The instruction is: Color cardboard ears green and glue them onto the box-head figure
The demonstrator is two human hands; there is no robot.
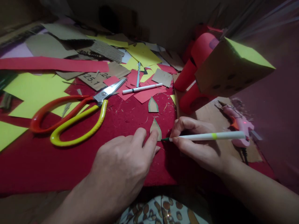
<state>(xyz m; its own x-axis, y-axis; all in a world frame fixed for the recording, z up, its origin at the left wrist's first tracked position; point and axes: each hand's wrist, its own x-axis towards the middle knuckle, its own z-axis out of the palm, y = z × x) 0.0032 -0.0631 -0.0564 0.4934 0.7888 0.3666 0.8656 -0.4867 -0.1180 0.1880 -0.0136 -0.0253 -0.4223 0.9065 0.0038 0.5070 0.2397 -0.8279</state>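
Left hand [127, 155] steadying piece [155, 126] at fingertips; pinching or pressing, cannot tell. Right hand [197, 141] pinching marker [201, 136], tip sitting by piece's base corner. Apparently edging piece green; next stroke probably calling for steady hold.

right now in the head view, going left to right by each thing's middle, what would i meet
Scissors, left hand, near pointed cardboard piece, right hand, pink glue gun.
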